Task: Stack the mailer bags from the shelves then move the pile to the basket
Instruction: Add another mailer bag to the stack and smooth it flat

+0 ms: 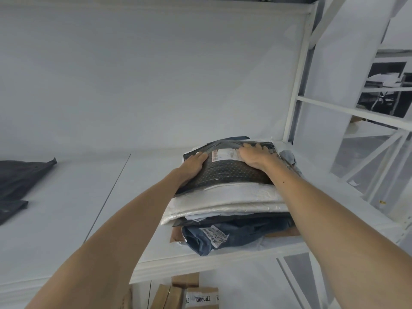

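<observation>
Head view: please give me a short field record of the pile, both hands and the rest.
pile: black mailer bag on top, white mailers under it, dark blue bag lower
location: white shelf, right end
left hand: flat on black mailer bag's left edge
right hand: on its far right, fingers bent, grip unclear
elsewhere: dark bags at shelf's left; cardboard boxes below

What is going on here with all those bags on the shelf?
A person is stacking mailer bags into a pile on a white shelf. Both hands are on the top bag, a black one with a white label: the left hand at its left edge, the right hand beside the label. Under it lie white bags and a dark blue bag. More dark bags lie apart at the shelf's left. No basket is in view.
</observation>
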